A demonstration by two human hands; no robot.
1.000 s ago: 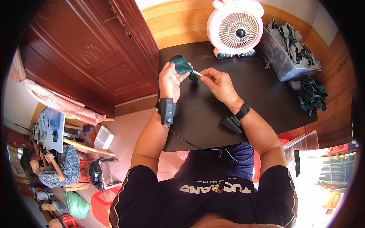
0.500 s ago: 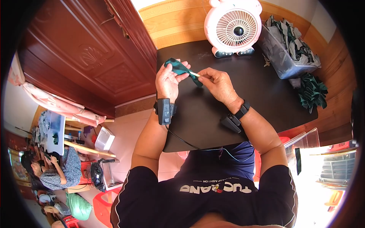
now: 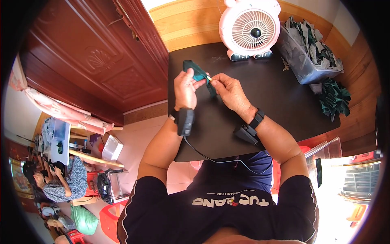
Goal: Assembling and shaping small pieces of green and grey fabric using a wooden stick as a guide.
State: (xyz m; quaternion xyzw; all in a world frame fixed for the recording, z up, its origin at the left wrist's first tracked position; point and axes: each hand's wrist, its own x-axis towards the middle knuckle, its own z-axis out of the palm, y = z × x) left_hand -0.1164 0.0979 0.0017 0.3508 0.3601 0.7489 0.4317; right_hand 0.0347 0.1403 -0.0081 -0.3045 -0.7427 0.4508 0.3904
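Observation:
A dark green piece of cloth (image 3: 192, 66) is held above the black table by my left hand (image 3: 186, 92), its thumb and fingers closed on the fabric. The cloth shows a brighter teal patch near my fingers, and a loose end hangs down between the hands. My right hand (image 3: 232, 92) pinches a short, thin, pale stick-like piece (image 3: 209, 78) against the cloth. What exactly that piece is cannot be made out. Both wrists carry a black strapped device.
On the black table (image 3: 260, 110) stands a pink fan (image 3: 256, 32). A clear bin (image 3: 304, 67) of grey and green cloth pieces sits at the right, with a pleated green bundle (image 3: 335, 97) beside it. Another person (image 3: 67, 181) sits at a table far left.
My left hand has shifted right, closer to my right hand, and turned with the cloth. The cloth is more folded over and less of the pale piece shows.

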